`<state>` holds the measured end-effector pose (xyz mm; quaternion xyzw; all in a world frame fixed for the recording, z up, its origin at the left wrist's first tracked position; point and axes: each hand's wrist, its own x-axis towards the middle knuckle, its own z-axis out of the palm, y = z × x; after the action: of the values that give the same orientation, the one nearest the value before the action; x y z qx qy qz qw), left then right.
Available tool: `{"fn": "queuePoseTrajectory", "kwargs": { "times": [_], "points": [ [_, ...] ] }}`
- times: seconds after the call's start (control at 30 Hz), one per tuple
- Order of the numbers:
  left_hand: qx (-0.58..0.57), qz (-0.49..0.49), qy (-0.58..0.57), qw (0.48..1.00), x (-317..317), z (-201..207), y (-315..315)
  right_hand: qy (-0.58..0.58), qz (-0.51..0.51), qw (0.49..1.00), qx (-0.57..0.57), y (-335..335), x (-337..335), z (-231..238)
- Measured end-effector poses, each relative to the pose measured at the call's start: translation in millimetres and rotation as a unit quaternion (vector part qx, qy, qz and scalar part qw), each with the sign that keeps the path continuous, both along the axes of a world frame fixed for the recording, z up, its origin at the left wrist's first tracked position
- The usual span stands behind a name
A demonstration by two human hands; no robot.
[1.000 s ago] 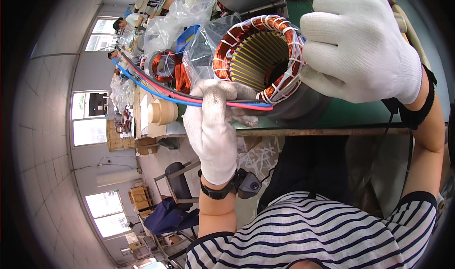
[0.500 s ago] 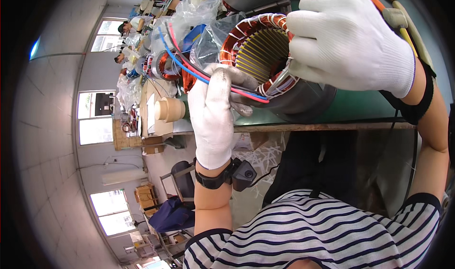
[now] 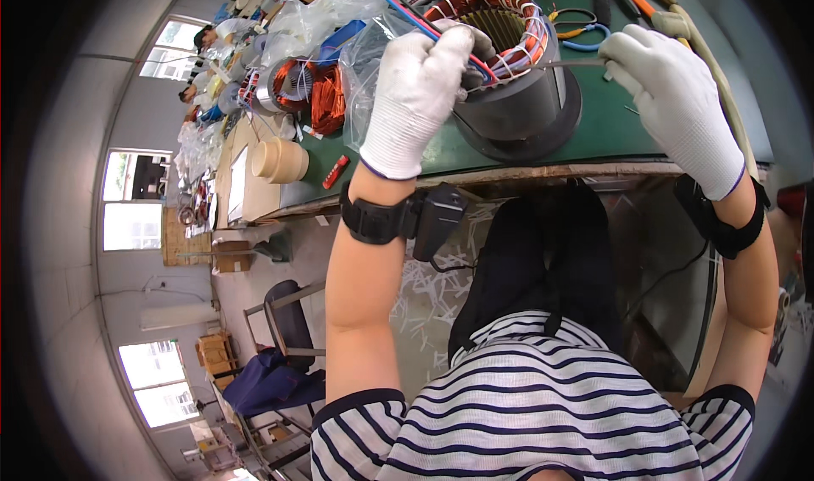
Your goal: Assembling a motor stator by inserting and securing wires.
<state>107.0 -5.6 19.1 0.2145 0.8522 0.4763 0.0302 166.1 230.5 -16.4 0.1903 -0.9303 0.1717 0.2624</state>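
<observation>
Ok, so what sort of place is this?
Probably an electric-motor winding workshop: a copper-wound stator stands on the green workbench, and more copper-coloured wire is piled farther left.

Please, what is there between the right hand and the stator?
In the head view, a thin strand or rod, unclear which, spans from the right hand to the stator; a blue-handled tool lies just beyond.

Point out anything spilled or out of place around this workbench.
White strips lie scattered on the floor beside the person's legs. They point every which way, like dropped scraps, which looks untidy.
</observation>
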Motion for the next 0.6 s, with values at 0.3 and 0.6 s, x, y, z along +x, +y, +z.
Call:
{"fn": "queuePoseTrajectory", "kwargs": {
  "times": [0.3,0.6],
  "points": [
    [0.044,-0.001,-0.097,0.994,12,4,-21,-0.001,-0.021,1.000,0.018,-18,1,13],
    [0.056,-0.033,-0.155,0.986,-1,5,-25,-0.068,0.025,0.996,0.048,-12,-28,35]
  ]
}}
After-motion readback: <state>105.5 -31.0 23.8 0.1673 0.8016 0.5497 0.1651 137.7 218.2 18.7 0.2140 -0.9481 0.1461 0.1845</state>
